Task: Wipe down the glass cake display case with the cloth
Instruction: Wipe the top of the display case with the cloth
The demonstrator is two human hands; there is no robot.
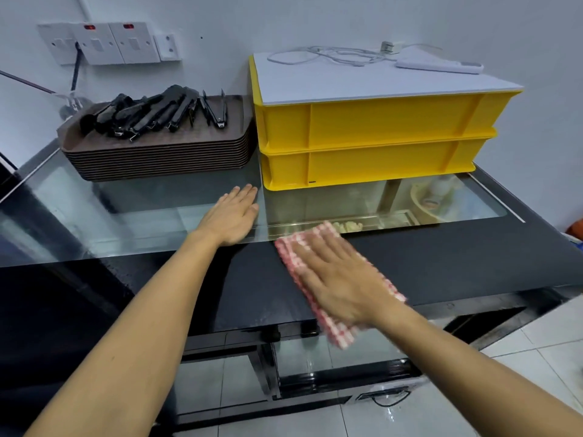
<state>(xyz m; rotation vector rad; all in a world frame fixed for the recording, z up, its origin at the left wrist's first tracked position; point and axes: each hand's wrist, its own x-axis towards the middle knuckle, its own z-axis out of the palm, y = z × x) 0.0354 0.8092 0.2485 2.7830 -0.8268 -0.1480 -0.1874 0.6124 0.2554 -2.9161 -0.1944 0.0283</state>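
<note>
The glass cake display case [151, 216] has a clear glass top with a broad black band along its near edge. A red-and-white checked cloth [291, 257] lies flat on that black band, right of centre. My right hand [339, 279] presses down on the cloth with straight, spread fingers; hand and cloth are motion-blurred. My left hand [232, 214] rests flat on the glass top, fingers straight, left of the cloth and holding nothing.
A stack of brown trays [157, 159] carrying several black tongs [151, 111] sits at the back left. Two stacked yellow crates [372, 143] with a white board, cable and power strip stand at the back right. Wall sockets [104, 42] behind. Tiled floor to the right.
</note>
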